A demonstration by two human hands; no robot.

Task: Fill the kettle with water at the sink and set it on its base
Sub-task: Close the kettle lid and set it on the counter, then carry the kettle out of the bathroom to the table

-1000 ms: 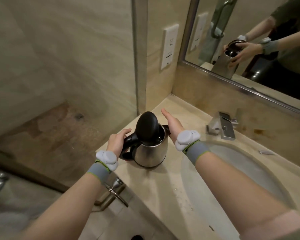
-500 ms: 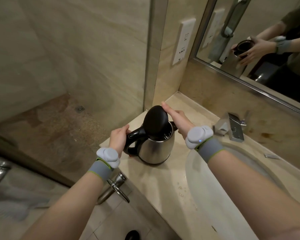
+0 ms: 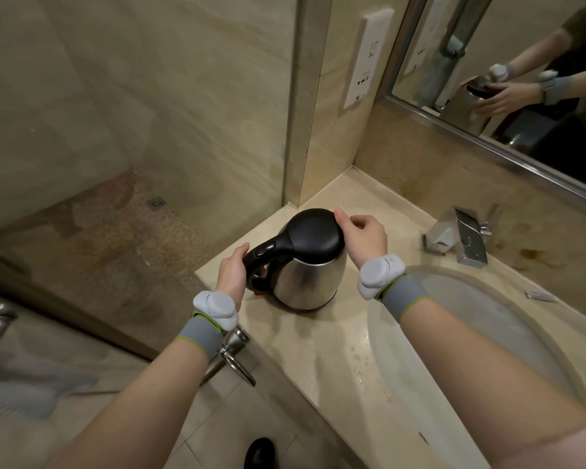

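Note:
A steel kettle [image 3: 310,282] with a black lid [image 3: 313,233] and black handle stands upright on the beige counter [image 3: 322,353], left of the sink basin [image 3: 481,319]. The lid lies down over the kettle's mouth. My left hand [image 3: 232,272] is wrapped around the handle. My right hand [image 3: 364,233] rests on the lid's far right edge, thumb and fingertips touching it. The kettle's base is not visible.
A square chrome tap [image 3: 460,236] stands behind the basin. A mirror [image 3: 508,72] and a wall socket plate [image 3: 367,57] are on the back wall. A glass shower partition with a chrome door handle [image 3: 237,353] borders the counter's left edge. Water drops lie by the basin.
The lid, which stood raised, has come down over the kettle's mouth under my right hand. My left hand has stayed on the handle.

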